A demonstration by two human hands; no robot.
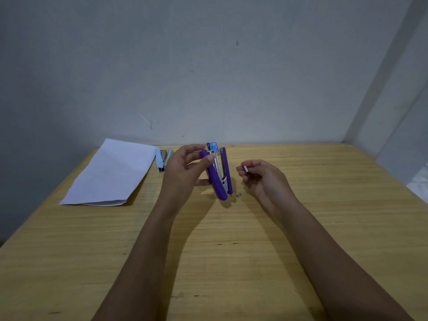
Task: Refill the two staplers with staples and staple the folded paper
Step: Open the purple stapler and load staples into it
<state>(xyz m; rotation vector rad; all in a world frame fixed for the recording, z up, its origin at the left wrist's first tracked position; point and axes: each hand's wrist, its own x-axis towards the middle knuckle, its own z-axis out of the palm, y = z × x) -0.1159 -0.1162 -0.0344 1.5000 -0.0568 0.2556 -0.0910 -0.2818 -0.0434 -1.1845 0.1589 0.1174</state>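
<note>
My left hand (183,174) holds a purple stapler (217,179) above the middle of the table, its top swung apart from the metal staple channel. My right hand (261,179) is just to the right of it, pinching a small silver strip of staples (246,169) between thumb and fingertips. A light blue stapler (163,158) lies on the table, also hinged apart, beside a folded white paper (111,174) at the left. A blue staple box (212,145) stands behind the purple stapler, partly hidden by it.
A few loose staples (239,194) lie on the wooden table (231,251) under the purple stapler. A grey wall runs along the table's far edge, and a pale ledge (419,184) sits past the right edge.
</note>
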